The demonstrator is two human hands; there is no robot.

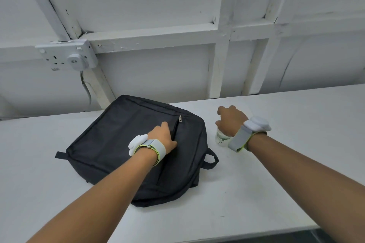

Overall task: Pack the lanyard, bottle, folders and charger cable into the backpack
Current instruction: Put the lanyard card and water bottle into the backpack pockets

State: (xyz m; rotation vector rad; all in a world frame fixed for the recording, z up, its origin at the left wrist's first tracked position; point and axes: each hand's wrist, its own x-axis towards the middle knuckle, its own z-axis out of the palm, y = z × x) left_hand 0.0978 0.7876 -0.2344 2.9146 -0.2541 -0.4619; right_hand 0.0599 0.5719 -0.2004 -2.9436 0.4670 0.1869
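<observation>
White laminate surface [237, 193] carries everything; both bare forearms reach away from the near edge, each wrist wearing a grey strap with a white sensor pod. Black fabric backpack [122, 144] lies flat on its back, left of centre, carry handle [212, 161] pointing right and near, a loose strap end sticking out at its left edge. Lying flat probably keeps the front pocket facing up and steady for loading. Left hand [164, 137] rests on the front panel with fingers tucked into the open slit of the pocket zip [176, 128]; the metal puller [180, 118] sits at the far end of the track. Fingers are hidden inside the slit, so whether they pinch fabric or merely spread it I cannot tell; my reading is that the hand holds the mouth open for the next item. Right hand [230, 119] is just right of the backpack, curled down over the top of the clear bottle [222, 138], closed around it as far as the view allows; only the lower body with a pale label shows under the wrist. Bottle stands upright on the surface, apart from the backpack. Likely step: lifting the bottle toward the backpack. Lanyard, folders and charger cable are not visible. Farther off, a white panelled wall with a double socket [67, 55] at upper left.
</observation>
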